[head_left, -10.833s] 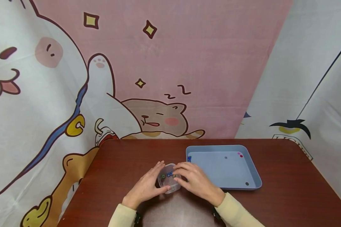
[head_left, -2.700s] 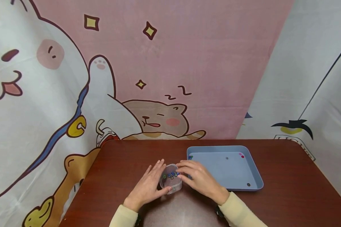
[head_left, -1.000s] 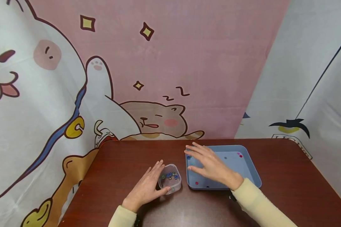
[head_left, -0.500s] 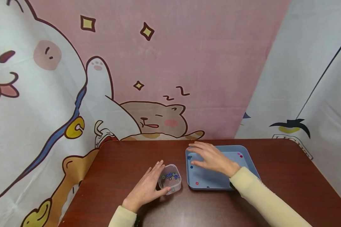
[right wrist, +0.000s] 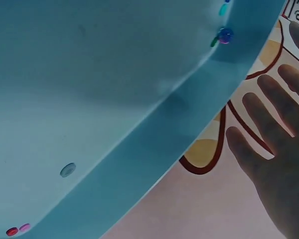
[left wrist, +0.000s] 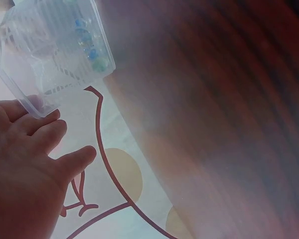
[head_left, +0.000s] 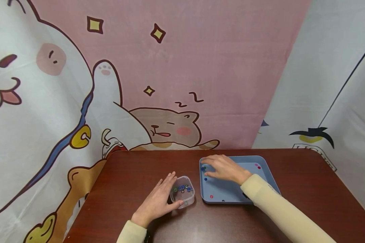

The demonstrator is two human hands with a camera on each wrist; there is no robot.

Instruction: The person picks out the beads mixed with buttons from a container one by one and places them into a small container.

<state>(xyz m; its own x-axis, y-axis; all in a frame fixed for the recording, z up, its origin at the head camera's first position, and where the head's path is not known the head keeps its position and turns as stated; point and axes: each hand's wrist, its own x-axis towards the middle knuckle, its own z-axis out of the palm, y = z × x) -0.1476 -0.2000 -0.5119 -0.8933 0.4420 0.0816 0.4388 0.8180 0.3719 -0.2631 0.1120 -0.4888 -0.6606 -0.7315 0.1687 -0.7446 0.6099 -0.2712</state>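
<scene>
My left hand (head_left: 158, 200) lies along the left side of a clear plastic box (head_left: 187, 203), its fingers straight behind and thumb at the near side. In the left wrist view the fingers touch the box (left wrist: 40, 45). Several blue and green marbles (head_left: 182, 187) sit inside it. My right hand (head_left: 225, 167) is over the far left part of a blue tray (head_left: 228, 191), fingers loosely bent with nothing seen between them. Just beneath its fingertips are small blue marbles (head_left: 203, 168). The right wrist view shows a blue-purple marble (right wrist: 225, 35) by the tray wall.
In the tray lie another blue bead-like piece (head_left: 205, 179), a red piece (head_left: 211, 196), red and pink discs (head_left: 259, 167) and a grey disc (right wrist: 68, 170). The brown table (head_left: 134, 175) ends at a printed cloth (head_left: 231, 84) behind.
My right hand has gone from over the box to the tray's far left corner, lowering a little lately. The box holds more marbles than in the oldest frame. My left hand has stayed beside it.
</scene>
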